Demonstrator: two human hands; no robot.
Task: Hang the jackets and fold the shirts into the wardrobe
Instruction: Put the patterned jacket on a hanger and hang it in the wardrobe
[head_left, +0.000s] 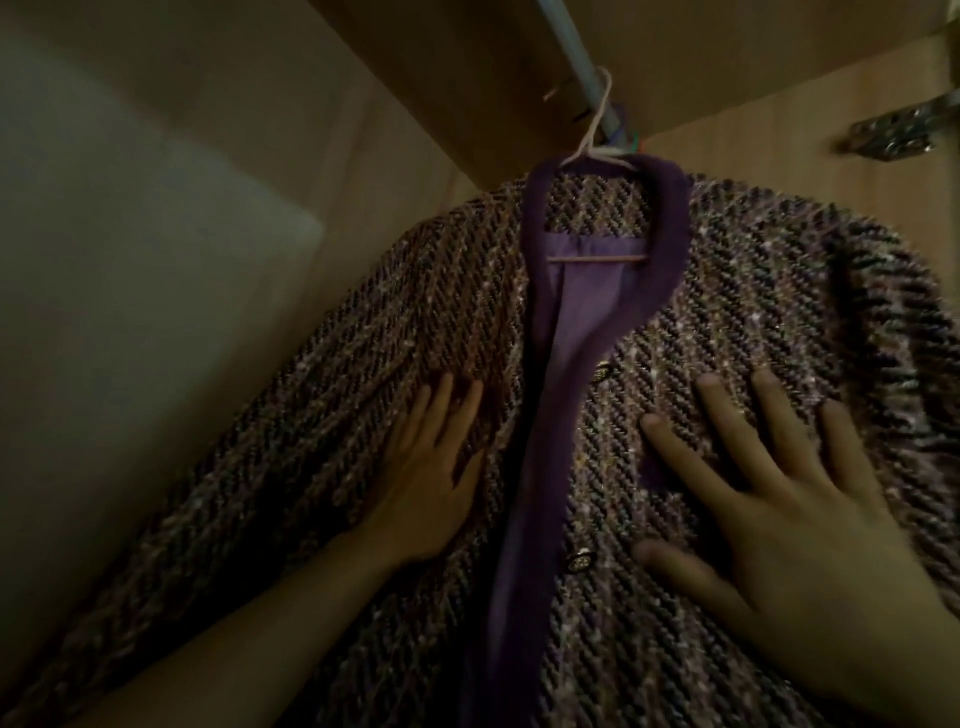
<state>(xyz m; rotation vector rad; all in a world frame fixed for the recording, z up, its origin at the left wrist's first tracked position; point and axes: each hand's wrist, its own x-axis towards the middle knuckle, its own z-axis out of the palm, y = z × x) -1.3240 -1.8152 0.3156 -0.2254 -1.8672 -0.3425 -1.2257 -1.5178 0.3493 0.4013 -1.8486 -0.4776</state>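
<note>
A purple tweed jacket (727, 332) with a solid purple collar and lilac lining hangs inside the wardrobe. It sits on a pale pink hanger (592, 127) hooked over the metal rail (576, 67). My left hand (426, 478) lies flat on the jacket's left front panel, fingers apart. Spread wide, my right hand (769, 499) rests flat on the right front panel, just right of the buttons (580, 560). Neither hand grips the cloth.
The wardrobe's wooden side wall (395, 156) stands close on the left and its wooden top (701, 47) is overhead. A metal hinge (904, 130) is fixed at the upper right. A pale panel (130, 234) fills the far left.
</note>
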